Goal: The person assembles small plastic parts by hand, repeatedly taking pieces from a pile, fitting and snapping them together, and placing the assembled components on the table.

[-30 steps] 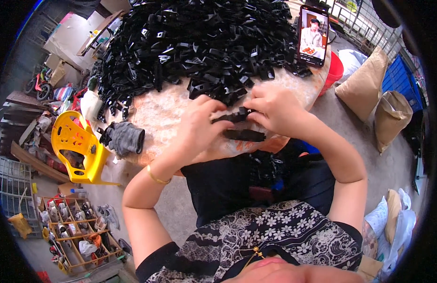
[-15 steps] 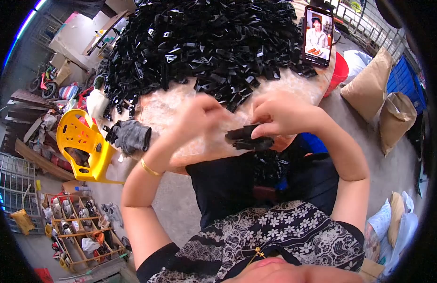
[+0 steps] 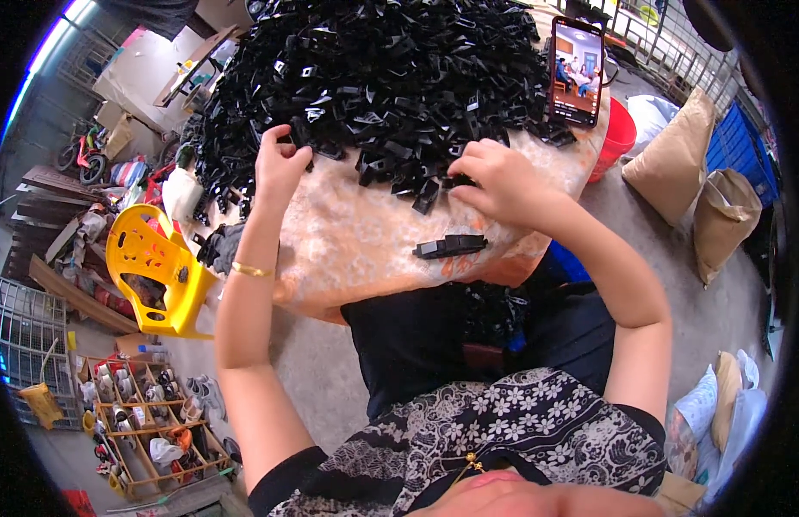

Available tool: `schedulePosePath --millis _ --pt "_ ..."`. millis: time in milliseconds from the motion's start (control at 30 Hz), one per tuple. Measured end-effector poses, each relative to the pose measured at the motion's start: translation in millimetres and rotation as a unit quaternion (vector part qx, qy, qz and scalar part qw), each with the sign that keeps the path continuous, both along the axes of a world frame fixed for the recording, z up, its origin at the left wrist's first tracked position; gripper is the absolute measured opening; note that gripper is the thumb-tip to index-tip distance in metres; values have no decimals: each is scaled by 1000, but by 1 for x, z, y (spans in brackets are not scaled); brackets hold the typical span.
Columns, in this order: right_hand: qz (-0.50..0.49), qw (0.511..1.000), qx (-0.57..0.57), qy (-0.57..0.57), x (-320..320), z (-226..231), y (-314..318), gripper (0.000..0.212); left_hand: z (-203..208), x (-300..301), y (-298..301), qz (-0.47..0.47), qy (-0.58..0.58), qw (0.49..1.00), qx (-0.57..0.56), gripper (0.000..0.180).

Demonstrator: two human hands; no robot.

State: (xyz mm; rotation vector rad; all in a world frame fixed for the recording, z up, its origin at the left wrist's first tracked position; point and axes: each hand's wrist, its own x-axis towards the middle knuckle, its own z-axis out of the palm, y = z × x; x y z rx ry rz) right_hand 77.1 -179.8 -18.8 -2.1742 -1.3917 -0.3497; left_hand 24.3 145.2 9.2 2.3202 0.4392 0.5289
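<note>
head view: large heap of small black moulded plastic clips (image 3: 373, 77) covers the far part of the round counter under a pale crinkled plastic sheet (image 3: 348, 233), its near edge spilling within arm's reach, so parts can be drawn from the fringe without leaning. black bag or bin (image 3: 416, 340) sits open just below the counter's near rim, against the person's lap, placed as if to catch finished pieces; that is a judgement. yellow plastic chair (image 3: 149, 267) stands to the left, apart from the work. smartphone with lit screen (image 3: 577, 71) is propped upright at the heap's right edge, facing the person. left hand (image 3: 280, 164) is curled at the heap's fringe, fingertips pinched on a clip; right hand (image 3: 494, 181) is likewise half closed, fingertips on loose clips. one long joined black clip piece (image 3: 451, 246) lies alone on the bare sheet near the rim, just below the right hand, touching neither hand.
</note>
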Motion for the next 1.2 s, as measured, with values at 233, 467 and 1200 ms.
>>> schedulePosePath --millis 233,467,1200 --pt "55 971 126 195 -6 15 -17 21 4 -46 -65 -273 -7 879 -390 53" --pt "75 856 116 499 -19 27 -11 19 -2 -59 -106 -291 167 902 -271 21" --pt "81 996 -36 -10 -28 13 2 15 -11 -64 -130 -294 6 951 92 15"
